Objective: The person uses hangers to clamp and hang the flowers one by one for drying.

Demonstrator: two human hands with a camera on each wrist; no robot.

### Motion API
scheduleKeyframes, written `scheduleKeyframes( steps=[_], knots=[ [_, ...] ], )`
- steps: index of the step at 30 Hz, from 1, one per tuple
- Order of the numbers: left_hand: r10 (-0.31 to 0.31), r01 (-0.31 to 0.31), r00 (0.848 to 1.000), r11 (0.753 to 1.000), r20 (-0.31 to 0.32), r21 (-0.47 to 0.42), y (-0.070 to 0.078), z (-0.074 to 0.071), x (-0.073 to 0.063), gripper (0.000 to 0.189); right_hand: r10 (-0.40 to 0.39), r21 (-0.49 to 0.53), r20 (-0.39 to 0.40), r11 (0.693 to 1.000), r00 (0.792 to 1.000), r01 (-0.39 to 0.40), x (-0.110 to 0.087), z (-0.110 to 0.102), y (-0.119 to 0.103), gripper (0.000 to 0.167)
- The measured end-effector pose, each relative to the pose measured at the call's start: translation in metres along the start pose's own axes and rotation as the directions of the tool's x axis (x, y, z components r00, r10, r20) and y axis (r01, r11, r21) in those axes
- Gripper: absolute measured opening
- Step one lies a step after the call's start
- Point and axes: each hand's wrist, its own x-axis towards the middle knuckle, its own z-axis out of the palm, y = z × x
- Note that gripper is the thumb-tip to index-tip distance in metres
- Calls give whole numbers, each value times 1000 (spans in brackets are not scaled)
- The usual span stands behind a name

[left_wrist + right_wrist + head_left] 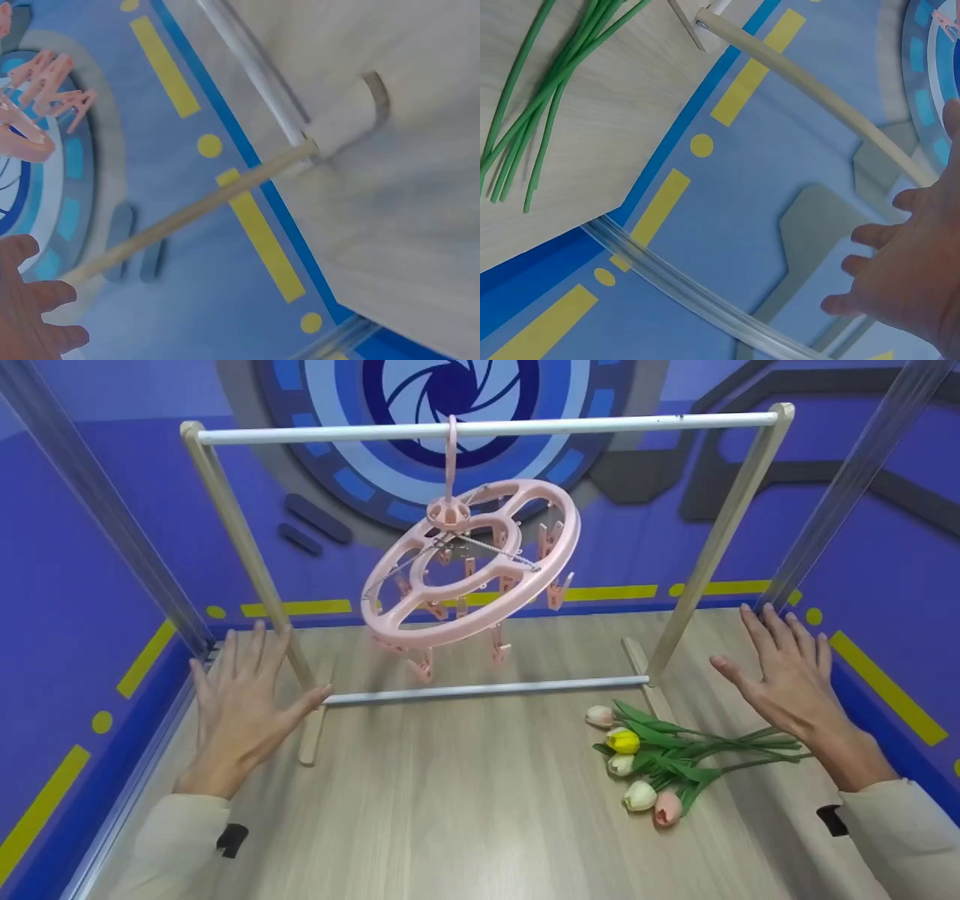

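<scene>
Both hands are spread with fingers straight and hold nothing. My left hand (244, 705) is beside the left post of a wooden rack (247, 536); the left wrist view shows its fingers (52, 295) at the lower left corner. Out to the right, my right hand (795, 682) hovers near the stems of several tulips (660, 757), apart from them. These have pink, white and yellow heads and lie on the table. A pink clothespin hanger (469, 619) hangs tilted by its hook from the rack's white top bar (337, 433), with several pink pegs (556, 591) dangling below.
The rack stands on wooden feet (311, 735) joined by a white lower bar (487, 688). Blue printed walls (97, 547) enclose the wood-grain table (450, 810) at the back and sides. Clear corner strips (847, 480) rise at both back corners.
</scene>
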Motion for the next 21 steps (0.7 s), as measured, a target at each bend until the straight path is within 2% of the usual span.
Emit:
scheduleKeyframes(
  steps=[5,14,17,21],
  knots=[
    [1,-3,1000,997,-28,-73,15,0,-2,99,-45,33,-25,998,999,46,-4,-4,5,82],
    [31,-54,993,978,-116,-201,40,1,-7,91,-107,123,-50,986,993,112,-8,-10,17,76],
    [35,-74,987,965,-155,-254,46,3,-8,84,-110,163,-55,980,992,117,-10,-11,22,74],
    [10,-68,987,932,-160,-357,54,6,-8,76,-113,203,-71,971,991,126,-13,-12,27,73]
  ],
)
